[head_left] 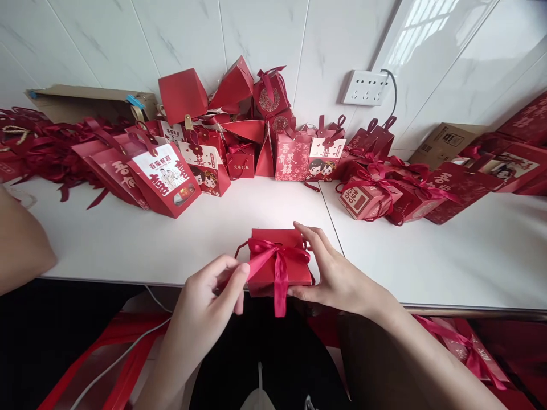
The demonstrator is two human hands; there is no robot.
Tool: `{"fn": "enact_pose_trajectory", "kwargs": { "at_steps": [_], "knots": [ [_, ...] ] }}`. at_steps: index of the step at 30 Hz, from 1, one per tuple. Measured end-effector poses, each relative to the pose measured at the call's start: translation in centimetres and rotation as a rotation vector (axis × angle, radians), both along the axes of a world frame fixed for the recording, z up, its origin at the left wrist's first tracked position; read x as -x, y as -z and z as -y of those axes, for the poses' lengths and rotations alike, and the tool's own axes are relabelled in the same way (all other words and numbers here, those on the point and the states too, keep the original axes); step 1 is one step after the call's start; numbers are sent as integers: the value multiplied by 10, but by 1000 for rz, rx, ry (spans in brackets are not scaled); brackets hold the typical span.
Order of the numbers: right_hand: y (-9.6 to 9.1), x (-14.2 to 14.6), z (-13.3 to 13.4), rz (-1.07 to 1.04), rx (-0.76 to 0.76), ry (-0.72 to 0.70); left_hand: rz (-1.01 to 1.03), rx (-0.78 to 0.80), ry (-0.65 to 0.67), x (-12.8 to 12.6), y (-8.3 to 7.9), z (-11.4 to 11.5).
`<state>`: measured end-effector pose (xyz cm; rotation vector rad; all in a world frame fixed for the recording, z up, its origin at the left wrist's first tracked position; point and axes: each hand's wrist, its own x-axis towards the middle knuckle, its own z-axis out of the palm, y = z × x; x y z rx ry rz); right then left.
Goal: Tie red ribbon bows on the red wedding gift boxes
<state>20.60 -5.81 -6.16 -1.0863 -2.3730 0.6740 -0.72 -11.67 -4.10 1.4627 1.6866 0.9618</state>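
Note:
A small red gift box (294,274) sits at the front edge of the white table, close to my body. Across its top lies a bow of shiny red ribbon (280,279), one tail hanging down over the front side. My left hand (216,296) pinches the other ribbon tail between thumb and fingers, left of the box. On the right, my right hand (331,273) grips the side of the box, thumb at the front and fingers along the far side. Dark red cord shows at both sides of the box.
Red gift boxes (164,176) with printed figures line the back of the white table (470,256). Loose dark red ribbons (55,148) heap at the left near a cardboard box (94,102). Bow-tied boxes (370,193) stand right. Another person's arm (21,239) rests at the left.

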Motion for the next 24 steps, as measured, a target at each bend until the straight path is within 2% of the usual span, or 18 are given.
{"fn": "enact_pose_trajectory", "kwargs": {
  "at_steps": [3, 7, 11, 14, 19, 24],
  "knots": [
    [2, 1, 3, 0, -13, 24, 158, 153, 114, -6, 0, 9],
    [3, 0, 4, 1, -25, 28, 221, 257, 205, -10, 12, 16],
    [2, -1, 3, 0, -45, 20, 365, 234, 248, -3, 21, 18],
    [2, -1, 3, 0, -59, 12, 505, 186, 243, 3, 22, 17],
    [2, -2, 2, 3, -49, 14, 319, 197, 272, 0, 19, 16],
    [4, -3, 2, 14, -105, 4, 216, 199, 267, -10, 18, 22]
  ]
}}
